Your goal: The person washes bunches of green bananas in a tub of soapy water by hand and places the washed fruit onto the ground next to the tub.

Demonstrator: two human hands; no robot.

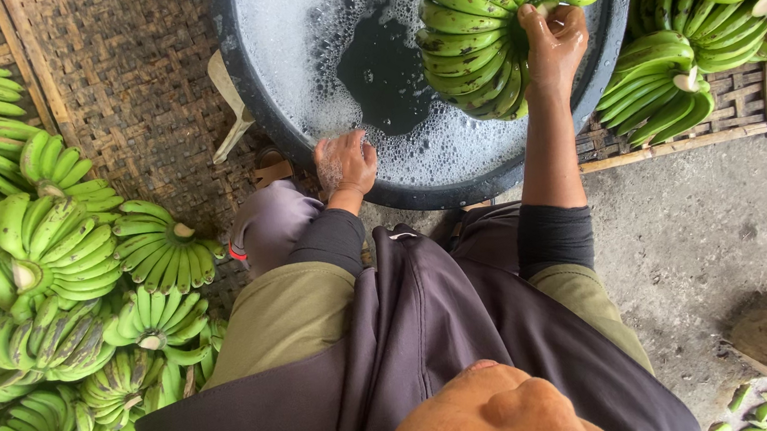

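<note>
We sit before a basin (244, 87); bananas (486, 21) rest in it, piles (45, 283) at left, more (717, 14) at right.

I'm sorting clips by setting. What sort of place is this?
Probably a banana washing spot at a farm or market yard: a big black basin of soapy water, green banana bunches heaped on woven mats, and a rough concrete floor.

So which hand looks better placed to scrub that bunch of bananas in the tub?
Probably the left hand: it is free, foamy and closed at the near rim of the tub. The right hand already grips the banana bunch.
</note>
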